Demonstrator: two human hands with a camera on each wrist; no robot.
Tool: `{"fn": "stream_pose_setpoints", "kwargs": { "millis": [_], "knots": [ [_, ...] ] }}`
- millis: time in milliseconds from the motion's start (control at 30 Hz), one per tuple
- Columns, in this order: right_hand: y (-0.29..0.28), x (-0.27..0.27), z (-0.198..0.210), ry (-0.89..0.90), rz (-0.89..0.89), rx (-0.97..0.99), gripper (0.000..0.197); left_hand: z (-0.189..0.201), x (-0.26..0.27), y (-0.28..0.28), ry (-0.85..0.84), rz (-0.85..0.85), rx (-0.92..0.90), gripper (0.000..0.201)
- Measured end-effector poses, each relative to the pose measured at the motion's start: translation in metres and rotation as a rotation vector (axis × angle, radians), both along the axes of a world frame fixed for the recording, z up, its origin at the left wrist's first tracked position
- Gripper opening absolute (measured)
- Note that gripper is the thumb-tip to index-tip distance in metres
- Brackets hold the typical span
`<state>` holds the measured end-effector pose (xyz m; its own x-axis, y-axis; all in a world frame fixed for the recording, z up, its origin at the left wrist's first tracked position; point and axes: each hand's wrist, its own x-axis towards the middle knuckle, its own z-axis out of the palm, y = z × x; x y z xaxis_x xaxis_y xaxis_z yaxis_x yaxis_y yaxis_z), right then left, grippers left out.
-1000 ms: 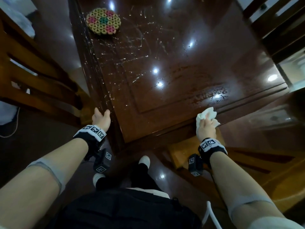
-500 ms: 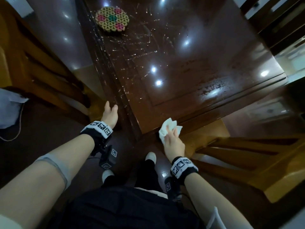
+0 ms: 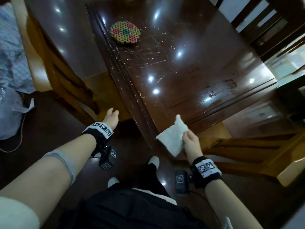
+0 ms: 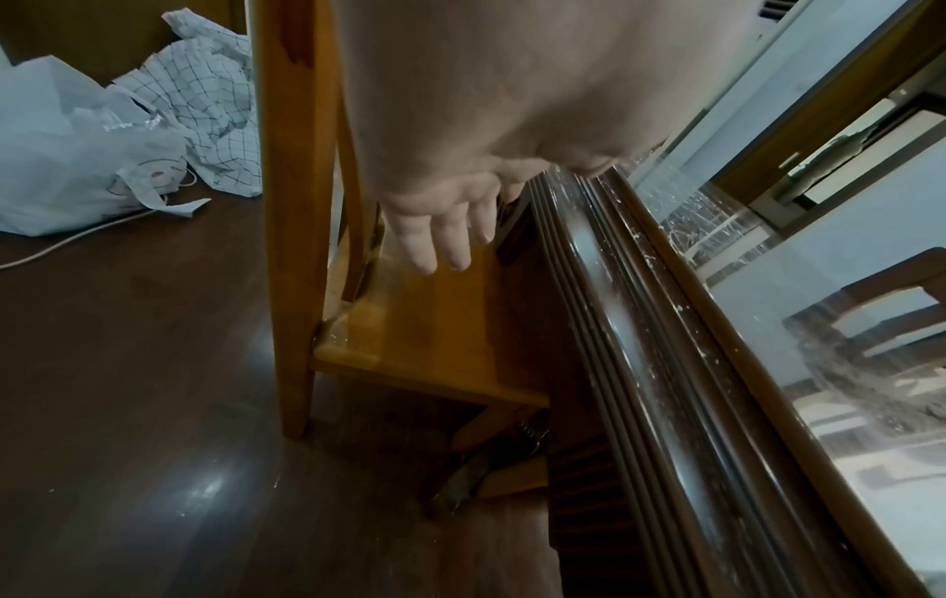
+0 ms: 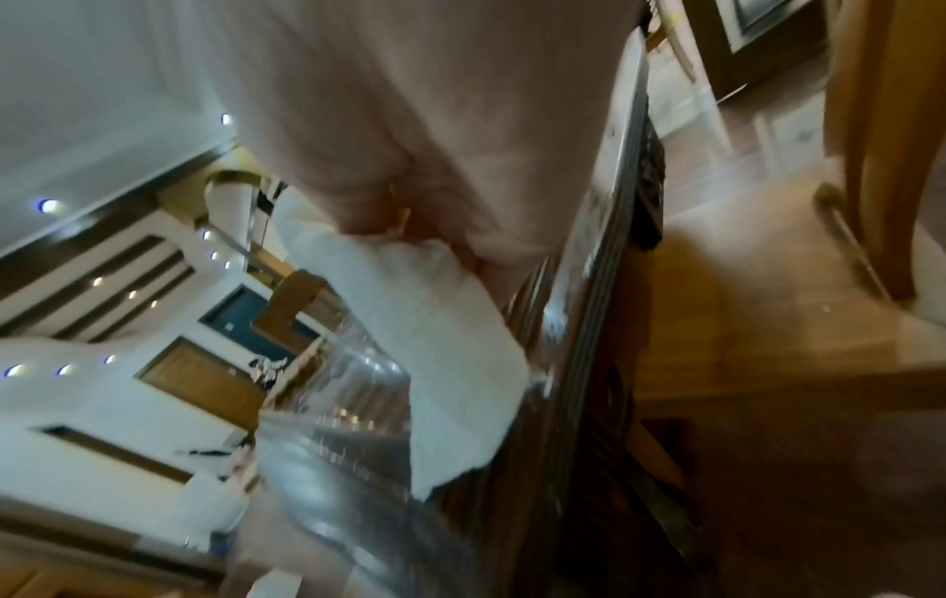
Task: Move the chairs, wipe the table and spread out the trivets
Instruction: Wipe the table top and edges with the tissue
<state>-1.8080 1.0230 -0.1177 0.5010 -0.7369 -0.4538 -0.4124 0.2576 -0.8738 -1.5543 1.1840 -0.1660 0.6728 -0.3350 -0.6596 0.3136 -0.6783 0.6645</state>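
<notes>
A dark glossy wooden table point(image 3: 189, 66) fills the middle, with white specks on its left part and wet streaks near the right corner. A round woven trivet point(image 3: 125, 33) in yellow, pink and green lies near its far left edge. My right hand point(image 3: 191, 142) pinches a white cloth point(image 3: 171, 139) just off the table's near corner; in the right wrist view the cloth point(image 5: 445, 352) hangs against the table edge. My left hand point(image 3: 112, 117) hovers with straight fingers point(image 4: 440, 238) over a light wooden chair point(image 4: 420, 336) beside the table's left edge.
A light wooden chair point(image 3: 54, 63) stands left of the table, another point(image 3: 257, 156) at the near right, and dark chairs point(image 3: 270, 25) at the far right. White bags and a checked cloth point(image 3: 11, 66) lie on the dark floor at the left with a cable.
My right hand slid the cloth left along the table's near edge, then lifted it off at the corner. My left hand came off the table edge and hangs beside it.
</notes>
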Motion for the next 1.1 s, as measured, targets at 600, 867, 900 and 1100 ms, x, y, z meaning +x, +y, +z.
{"fn": "stream_pose_setpoints", "kwargs": {
  "millis": [600, 867, 900, 1100],
  "knots": [
    [-0.243, 0.151, -0.042, 0.95, 0.694, -0.511, 0.058, -0.016, 0.115, -0.125, -0.189, 0.283, 0.152, 0.035],
    [-0.315, 0.247, -0.047, 0.929, 0.72, -0.548, 0.062, -0.033, 0.139, -0.148, -0.093, 0.408, 0.128, 0.052],
    [-0.315, 0.254, -0.049, 0.91, 0.738, -0.578, 0.059, -0.034, 0.139, -0.148, -0.077, 0.417, 0.122, 0.057],
    [-0.29, 0.266, -0.052, 0.795, 0.933, -0.716, 0.055, -0.036, 0.137, -0.152, -0.019, 0.459, 0.057, 0.068]
  ]
}}
